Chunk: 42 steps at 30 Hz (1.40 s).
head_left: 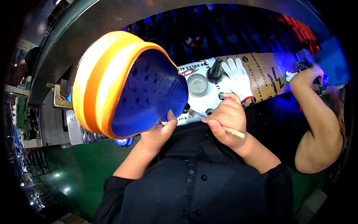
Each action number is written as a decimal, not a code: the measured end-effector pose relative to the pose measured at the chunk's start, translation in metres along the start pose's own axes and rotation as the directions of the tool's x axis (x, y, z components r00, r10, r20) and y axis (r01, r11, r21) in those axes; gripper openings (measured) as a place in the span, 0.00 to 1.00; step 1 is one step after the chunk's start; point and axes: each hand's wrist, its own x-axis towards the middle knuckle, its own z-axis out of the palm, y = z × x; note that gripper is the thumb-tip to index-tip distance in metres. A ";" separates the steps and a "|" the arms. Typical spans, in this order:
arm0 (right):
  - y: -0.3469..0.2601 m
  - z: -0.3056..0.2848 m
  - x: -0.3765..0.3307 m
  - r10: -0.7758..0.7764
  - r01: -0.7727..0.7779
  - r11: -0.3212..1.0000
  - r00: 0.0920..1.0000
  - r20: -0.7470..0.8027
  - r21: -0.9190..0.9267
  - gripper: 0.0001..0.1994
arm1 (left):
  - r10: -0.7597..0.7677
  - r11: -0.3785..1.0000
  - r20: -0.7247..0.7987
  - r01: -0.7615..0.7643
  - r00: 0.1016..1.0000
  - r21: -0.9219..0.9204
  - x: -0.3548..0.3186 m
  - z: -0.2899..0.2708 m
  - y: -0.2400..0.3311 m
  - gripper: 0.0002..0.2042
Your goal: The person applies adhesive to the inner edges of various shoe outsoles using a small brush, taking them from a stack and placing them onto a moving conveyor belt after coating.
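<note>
Orange-and-blue shoe piece [99,84] is up at the bench [261,80], its lower edge clasped by the left grip [158,133]; the right grip [228,120] closes round a brush [196,114], dark tip beside the piece.

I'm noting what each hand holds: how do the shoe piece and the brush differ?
The shoe piece is broad and hollow; the brush is slim. The shoe piece is orange outside and blue inside; the brush has a pale handle. The left hand holds the shoe piece, the right hand the brush. Both are hand-held.
</note>
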 end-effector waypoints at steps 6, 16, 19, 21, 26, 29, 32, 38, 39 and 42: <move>0.000 0.001 0.006 0.003 0.000 0.999 0.998 -0.066 0.044 0.09 | 0.037 0.997 0.015 -0.038 0.999 0.065 0.007 0.003 0.014 0.10; 0.006 0.002 0.003 0.062 -0.053 0.991 0.996 -0.067 0.124 0.10 | 0.023 0.991 0.083 -0.034 0.996 0.128 0.005 0.001 0.005 0.08; 0.006 0.007 0.006 0.053 -0.044 0.993 0.995 -0.089 0.106 0.10 | 0.072 0.966 0.106 -0.096 0.992 0.241 0.006 -0.001 0.003 0.09; 0.003 0.008 0.004 0.063 -0.060 0.996 0.997 -0.038 0.071 0.10 | 0.107 0.938 0.105 -0.136 0.989 0.318 0.008 -0.002 0.002 0.10; 0.005 0.002 0.003 0.094 -0.086 0.987 0.994 -0.051 0.132 0.09 | 0.100 0.959 0.066 -0.114 0.993 0.261 0.006 0.001 -0.001 0.11; 0.006 0.004 0.007 0.091 -0.085 0.993 0.993 -0.073 0.084 0.09 | 0.043 0.969 0.071 -0.059 0.997 0.241 0.004 -0.001 0.000 0.11; 0.005 0.001 0.006 0.076 -0.076 0.997 0.996 -0.056 0.005 0.09 | 0.076 0.937 0.094 -0.103 0.993 0.334 0.006 -0.002 0.000 0.11; 0.007 -0.015 -0.004 0.090 -0.094 0.995 0.985 -0.150 -0.022 0.09 | 0.093 0.935 0.104 -0.123 0.990 0.332 0.016 -0.003 0.003 0.08; 0.008 -0.017 -0.007 0.122 -0.123 0.992 0.976 -0.180 0.002 0.09 | 0.073 0.951 0.091 -0.097 0.993 0.295 0.018 -0.004 0.005 0.08; 0.019 -0.025 -0.016 0.150 -0.142 0.989 0.955 -0.254 0.050 0.09 | -0.103 0.983 -0.046 0.095 0.994 -0.158 0.025 -0.002 0.006 0.14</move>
